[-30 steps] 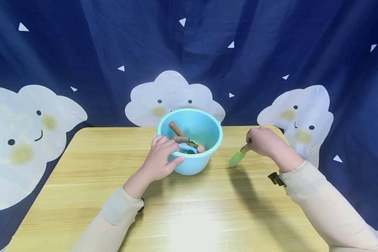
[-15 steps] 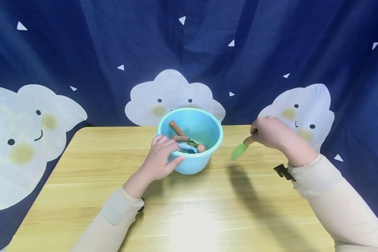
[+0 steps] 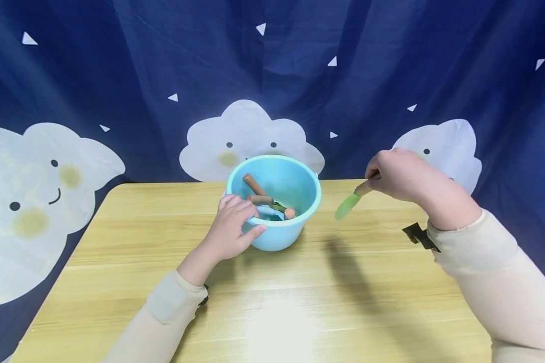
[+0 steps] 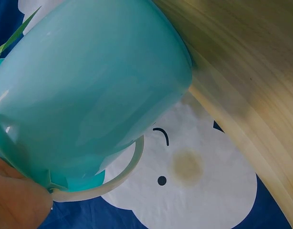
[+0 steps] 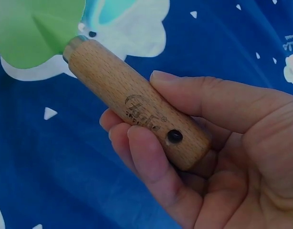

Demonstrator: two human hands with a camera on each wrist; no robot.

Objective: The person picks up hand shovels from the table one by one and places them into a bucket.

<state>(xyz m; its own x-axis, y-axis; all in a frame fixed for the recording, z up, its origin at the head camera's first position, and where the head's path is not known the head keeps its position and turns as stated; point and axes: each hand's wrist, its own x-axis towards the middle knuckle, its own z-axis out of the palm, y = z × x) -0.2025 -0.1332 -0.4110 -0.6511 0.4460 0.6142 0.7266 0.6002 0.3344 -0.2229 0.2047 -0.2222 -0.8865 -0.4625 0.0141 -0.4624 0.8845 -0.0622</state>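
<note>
A light blue bucket (image 3: 277, 237) stands upright on the table. My left hand (image 3: 229, 227) grips its near left rim, fingers over the edge and thumb on the outer wall. To the right of the bucket, my right hand (image 3: 401, 174) holds a small green trowel (image 3: 347, 205) above the table, its blade pointing down and left. The right wrist view shows thumb and fingers pinching the trowel's wooden handle (image 5: 122, 88), which has a dark hole near its end. Inside the bucket lie several tools with wooden handles (image 3: 255, 186); their lower parts are mostly hidden.
The bucket's pale carrying handle (image 4: 122, 176) hangs down its side in the left wrist view. Under everything is a wooden table (image 3: 131, 242) with rounded back corners. A dark blue curtain (image 3: 141, 45) with white clouds hangs right behind it.
My right hand has risen and moved to the right, lifting the trowel higher off the table. My left hand and the bucket have stayed in place.
</note>
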